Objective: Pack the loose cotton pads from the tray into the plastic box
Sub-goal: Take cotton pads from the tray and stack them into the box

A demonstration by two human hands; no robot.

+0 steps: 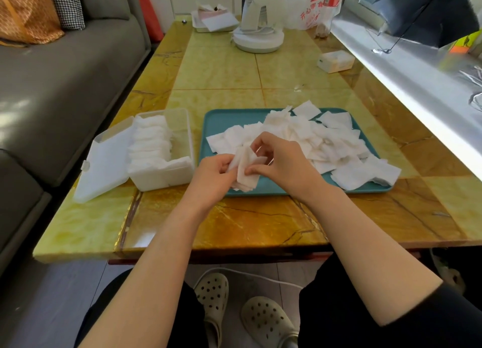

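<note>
A teal tray (221, 119) on the yellow table holds a heap of loose white cotton pads (326, 141). Left of it stands the clear plastic box (182, 134), lid (104, 162) hinged open to the left, with a row of pads (150, 141) packed along its left side. Over the tray's near left corner both hands hold a small stack of pads (245, 170). My left hand (214, 175) grips the stack from the left. My right hand (284, 162) pinches it from the right with thumb and fingertips.
A white desk fan (258, 34) and a white plastic bag (313, 6) stand at the far end, beside a flat white box with papers (214, 21). A small tissue pack (336, 61) lies far right. A grey sofa (65, 74) runs along the left, a windowsill (407, 71) along the right.
</note>
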